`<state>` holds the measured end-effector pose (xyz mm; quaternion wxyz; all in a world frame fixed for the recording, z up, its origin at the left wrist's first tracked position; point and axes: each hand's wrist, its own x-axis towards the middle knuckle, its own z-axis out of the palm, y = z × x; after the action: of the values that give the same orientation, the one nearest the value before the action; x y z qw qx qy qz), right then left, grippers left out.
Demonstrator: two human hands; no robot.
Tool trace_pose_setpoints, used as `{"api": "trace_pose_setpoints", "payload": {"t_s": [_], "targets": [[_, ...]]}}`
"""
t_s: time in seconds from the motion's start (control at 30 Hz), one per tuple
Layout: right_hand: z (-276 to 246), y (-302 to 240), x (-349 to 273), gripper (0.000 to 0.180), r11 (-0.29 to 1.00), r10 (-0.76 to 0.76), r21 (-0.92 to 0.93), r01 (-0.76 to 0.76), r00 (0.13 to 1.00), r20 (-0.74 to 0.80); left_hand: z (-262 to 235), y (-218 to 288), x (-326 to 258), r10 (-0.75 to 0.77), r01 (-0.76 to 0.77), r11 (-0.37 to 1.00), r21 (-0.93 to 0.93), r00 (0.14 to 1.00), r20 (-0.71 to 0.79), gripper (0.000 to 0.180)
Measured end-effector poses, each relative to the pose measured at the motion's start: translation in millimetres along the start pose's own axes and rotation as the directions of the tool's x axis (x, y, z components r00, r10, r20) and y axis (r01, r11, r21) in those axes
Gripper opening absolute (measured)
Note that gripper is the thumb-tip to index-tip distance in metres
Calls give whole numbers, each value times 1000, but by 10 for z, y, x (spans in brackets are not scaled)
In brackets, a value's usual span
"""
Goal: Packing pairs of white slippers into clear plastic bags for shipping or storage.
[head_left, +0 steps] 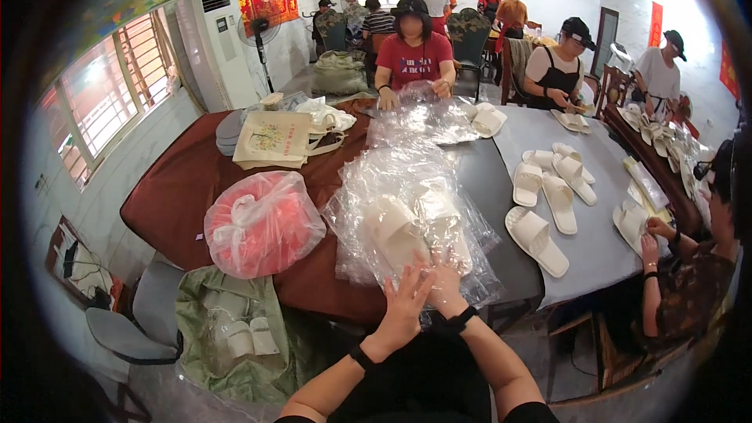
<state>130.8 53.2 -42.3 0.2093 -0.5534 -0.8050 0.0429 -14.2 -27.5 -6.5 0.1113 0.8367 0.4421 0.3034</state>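
A pair of cream slippers [394, 227] lies in clear plastic in front of me, toes pointing away. My left hand [405, 305] is over the near end of the left slipper, its fingers spread and nothing gripped. Beside it, my right hand [446, 288] reaches onto the heel of the right slipper [440, 215]. The fingers of that hand look stretched out, partly blurred by the shiny film. Under and beyond the slippers spreads a heap of clear plastic bags [356, 180].
A knotted bag of red material [262, 227] and a printed tote [272, 139] lie to the left. On the grey tabletop [501, 266] at right are several loose slippers [536, 239]. An open green sack [204, 298] holds wrapped slippers below. Co-workers sit across and at right.
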Motion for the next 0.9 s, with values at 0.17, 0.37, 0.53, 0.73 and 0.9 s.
{"api": "trace_pose_setpoints", "payload": {"t_s": [0.17, 0.37, 0.53, 0.73, 0.9], "targets": [[119, 70, 17, 72, 987, 121, -102, -125, 992, -41, 50, -51, -93, 50, -58, 993, 98, 995, 85, 84], [-403, 1, -490, 67, 993, 115, -19, -116, 993, -29, -244, -142, -158, 132, -125, 973, -193, 991, 19, 84], [-1015, 288, -1128, 34, 914, 332, 183, -362, 927, 176, -376, -307, -135, 143, -130, 989, -70, 963, 228, 105], [-1397, 915, -952, 64, 939, -186, -321, 126, 969, -162, -350, -402, -35, 106, -179, 978, 110, 873, 477, 108], [-1274, 1317, -950, 60, 888, -313, -307, 343, 939, 143, -124, -405, -122, 187, -243, 959, 145, 930, 316, 90]]}}
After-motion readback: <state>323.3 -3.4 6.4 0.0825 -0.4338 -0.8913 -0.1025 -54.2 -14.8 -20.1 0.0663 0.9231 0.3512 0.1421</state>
